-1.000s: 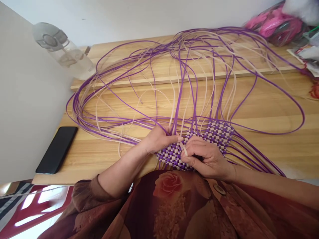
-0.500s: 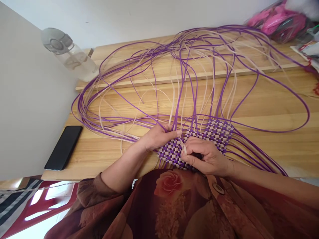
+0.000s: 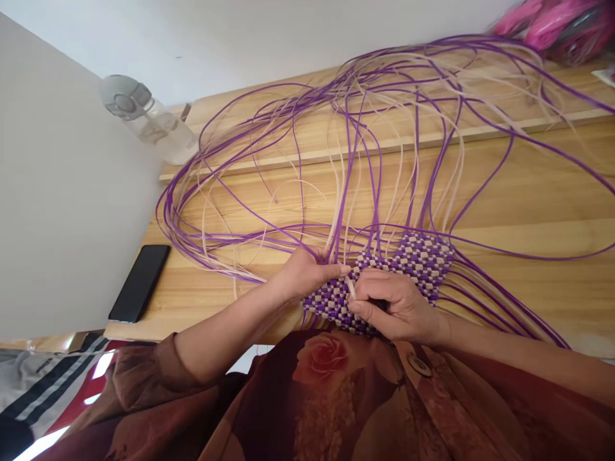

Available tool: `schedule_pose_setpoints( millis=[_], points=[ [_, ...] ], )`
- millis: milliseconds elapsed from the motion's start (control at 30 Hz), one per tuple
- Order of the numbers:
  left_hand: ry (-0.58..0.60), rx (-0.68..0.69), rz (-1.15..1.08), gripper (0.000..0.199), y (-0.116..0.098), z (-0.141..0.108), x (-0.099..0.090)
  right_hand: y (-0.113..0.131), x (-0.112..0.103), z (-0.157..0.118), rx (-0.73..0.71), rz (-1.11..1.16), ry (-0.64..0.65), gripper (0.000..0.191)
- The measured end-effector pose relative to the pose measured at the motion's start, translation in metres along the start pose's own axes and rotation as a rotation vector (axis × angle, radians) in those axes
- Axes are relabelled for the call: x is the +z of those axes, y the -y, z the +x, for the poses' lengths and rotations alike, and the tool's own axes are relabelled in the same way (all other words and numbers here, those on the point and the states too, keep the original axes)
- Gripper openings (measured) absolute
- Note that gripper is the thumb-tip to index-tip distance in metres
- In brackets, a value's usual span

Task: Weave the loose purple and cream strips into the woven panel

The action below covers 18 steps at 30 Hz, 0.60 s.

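Note:
A purple and cream woven panel [image 3: 425,256] lies at the table's front edge, close to my body. Long purple and cream strands run out from its far edge and both sides. My left hand [image 3: 310,275] is closed on the panel's upper left edge, thumb on top, with strands rising past its fingers. My right hand [image 3: 394,301] rests over the middle of the panel and pinches a short cream strip [image 3: 351,287] between thumb and bent fingers. The weave under both hands is partly hidden.
A black phone [image 3: 140,283] lies at the left on the wooden table [image 3: 528,218]. Behind it a clear bottle with a grey lid [image 3: 148,121] stands by the wall. A pink bundle in plastic [image 3: 560,32] sits at the back right. Loose strands [image 3: 307,102] loop across the table.
The view has shifted slightly, so the bottle and phone appear farther right. The loop in the cream strip by my right hand has flattened into a straighter piece. Both hands stay on the panel.

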<state>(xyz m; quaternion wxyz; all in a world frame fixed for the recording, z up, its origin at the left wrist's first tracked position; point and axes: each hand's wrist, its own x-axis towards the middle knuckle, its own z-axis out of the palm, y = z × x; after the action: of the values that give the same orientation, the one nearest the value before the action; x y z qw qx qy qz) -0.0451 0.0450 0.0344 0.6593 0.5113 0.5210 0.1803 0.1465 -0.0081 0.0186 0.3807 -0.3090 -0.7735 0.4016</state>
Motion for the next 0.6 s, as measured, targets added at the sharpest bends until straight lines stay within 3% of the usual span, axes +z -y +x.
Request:
schedule_pose_setpoints(
  millis=[167, 400, 500, 600],
  points=[
    [-0.096, 0.183, 0.180, 0.024, 0.006, 0.002, 0.006, -0.002, -0.002, 0.002, 0.011, 0.036, 0.164, 0.030],
    [0.076, 0.187, 0.138, 0.026, 0.008, 0.010, -0.004, 0.001, -0.007, 0.003, 0.063, 0.089, 0.227, 0.024],
    [0.102, 0.225, 0.113, 0.025, 0.010, 0.013, -0.008, 0.007, -0.018, 0.009, 0.251, 0.156, 0.214, 0.026],
    [0.140, 0.293, 0.070, 0.024, 0.014, 0.014, -0.009, 0.009, -0.032, 0.024, 0.528, 0.165, 0.046, 0.034]
  ],
)
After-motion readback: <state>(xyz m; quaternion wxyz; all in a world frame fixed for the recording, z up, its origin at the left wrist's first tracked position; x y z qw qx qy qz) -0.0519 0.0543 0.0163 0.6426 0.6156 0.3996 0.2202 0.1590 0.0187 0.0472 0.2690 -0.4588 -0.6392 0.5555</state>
